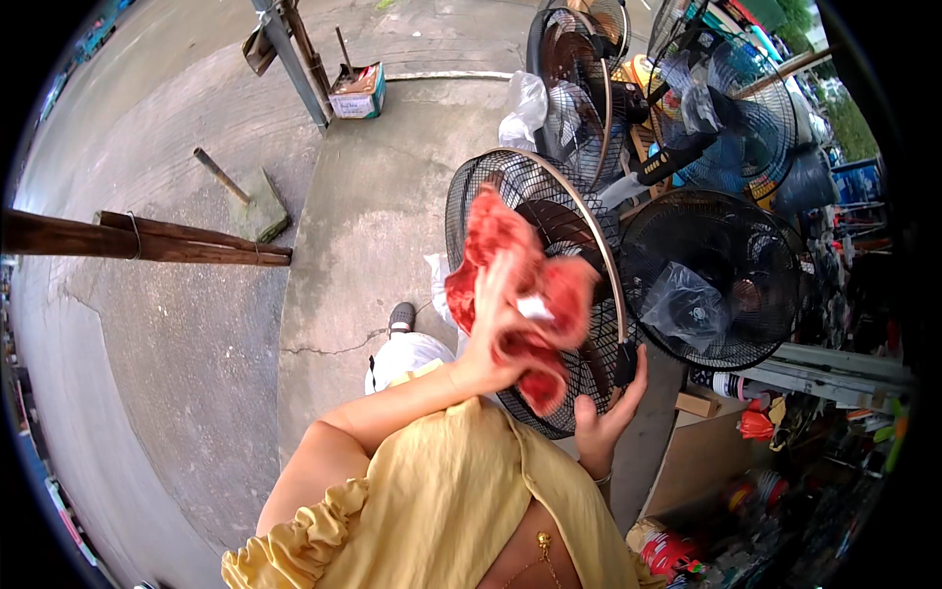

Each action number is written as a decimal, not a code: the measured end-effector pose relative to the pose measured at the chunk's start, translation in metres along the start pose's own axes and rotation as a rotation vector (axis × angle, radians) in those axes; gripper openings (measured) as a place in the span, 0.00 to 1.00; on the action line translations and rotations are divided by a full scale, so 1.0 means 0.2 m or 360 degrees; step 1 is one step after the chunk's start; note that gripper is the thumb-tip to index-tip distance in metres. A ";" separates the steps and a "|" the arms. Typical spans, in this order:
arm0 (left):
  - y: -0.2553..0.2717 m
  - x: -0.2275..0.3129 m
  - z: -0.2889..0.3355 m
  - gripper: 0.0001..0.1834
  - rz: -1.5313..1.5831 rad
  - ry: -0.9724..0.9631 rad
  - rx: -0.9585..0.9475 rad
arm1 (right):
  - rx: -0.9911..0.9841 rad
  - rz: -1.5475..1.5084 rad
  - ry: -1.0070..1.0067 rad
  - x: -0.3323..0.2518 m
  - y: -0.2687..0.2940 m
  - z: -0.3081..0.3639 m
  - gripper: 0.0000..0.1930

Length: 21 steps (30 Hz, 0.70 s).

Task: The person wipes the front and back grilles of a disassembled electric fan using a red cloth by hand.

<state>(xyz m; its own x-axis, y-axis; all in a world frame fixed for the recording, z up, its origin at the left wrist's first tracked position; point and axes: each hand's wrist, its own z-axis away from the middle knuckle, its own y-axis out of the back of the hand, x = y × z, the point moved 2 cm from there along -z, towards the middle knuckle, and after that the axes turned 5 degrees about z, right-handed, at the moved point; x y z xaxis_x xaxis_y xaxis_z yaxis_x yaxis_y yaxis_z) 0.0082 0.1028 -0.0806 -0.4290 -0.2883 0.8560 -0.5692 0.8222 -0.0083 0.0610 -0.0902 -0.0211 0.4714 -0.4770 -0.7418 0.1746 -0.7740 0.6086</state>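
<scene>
A fan (610, 257) with a black wire cage and a pale beige rim stands tilted in front of me. My left hand (498, 319) is closed on a crumpled red cloth (491, 231), which lies over the front of the cage and is smeared by motion. Low on the right, my right hand (613, 417) holds the fan's edge beside a black clip (626, 363), thumb toward the cage and fingers along the rim. Cloth and left hand hide much of the fan's left half.
To the right is another black fan (711, 221) with a clear plastic bag (684, 306) on it. More fans (579, 88) crowd the back right. A cardboard box (697, 456) sits below. Wooden poles (186, 240) and a small box (358, 93) are at left.
</scene>
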 end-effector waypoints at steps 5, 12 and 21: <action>0.02 -0.10 0.05 0.21 -0.0410 -0.0457 -0.0160 | -0.0078 -0.0087 -0.0024 0.00 0.01 0.01 0.53; 0.09 -0.76 0.64 0.26 0.0475 0.1139 0.0490 | -0.0058 -0.0032 0.0063 -0.01 0.01 -0.01 0.53; -0.09 -0.18 0.21 0.22 0.0399 0.0543 0.0456 | -0.0052 -0.0090 0.0059 0.04 0.03 -0.02 0.53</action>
<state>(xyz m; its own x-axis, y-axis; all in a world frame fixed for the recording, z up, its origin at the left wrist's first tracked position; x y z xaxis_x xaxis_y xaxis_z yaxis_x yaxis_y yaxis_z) 0.0037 0.0781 -0.1325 -0.3507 0.1169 0.9292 -0.6680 0.6642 -0.3356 0.0692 -0.0974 -0.0212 0.4914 -0.4167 -0.7648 0.2297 -0.7851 0.5753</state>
